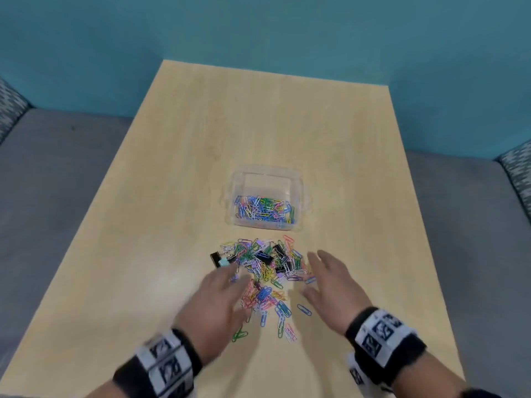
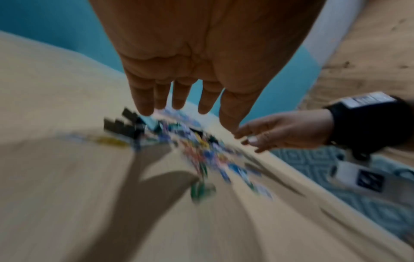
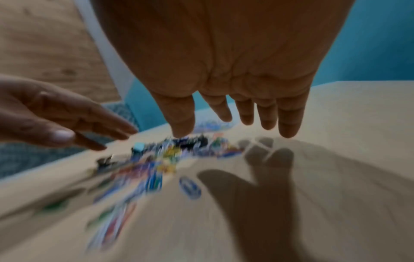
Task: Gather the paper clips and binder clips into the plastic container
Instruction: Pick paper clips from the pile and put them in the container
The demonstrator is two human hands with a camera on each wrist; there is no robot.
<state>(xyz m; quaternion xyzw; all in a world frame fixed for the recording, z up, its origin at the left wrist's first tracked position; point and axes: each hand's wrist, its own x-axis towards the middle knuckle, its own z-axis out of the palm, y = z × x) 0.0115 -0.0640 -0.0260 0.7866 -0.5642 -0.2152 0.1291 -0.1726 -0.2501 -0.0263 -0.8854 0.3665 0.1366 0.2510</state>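
Flanking the paper clips (image 1: pixel 264 271), left hand (image 1: pixel 214 304) and right hand (image 1: pixel 334 285) spread fingers wide, empty; plastic container (image 1: pixel 268 196) long axis crosswise.

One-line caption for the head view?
Both open hands, left hand and right hand, flank the clip pile before the part-filled plastic container.

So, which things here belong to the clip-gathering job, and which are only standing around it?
Belong to the job:
- pile of paper clips
- black binder clips
- plastic container, already holding some clips
- left hand and right hand, both open, either side of the pile

Only around:
- wooden table
- grey seat
- teal wall
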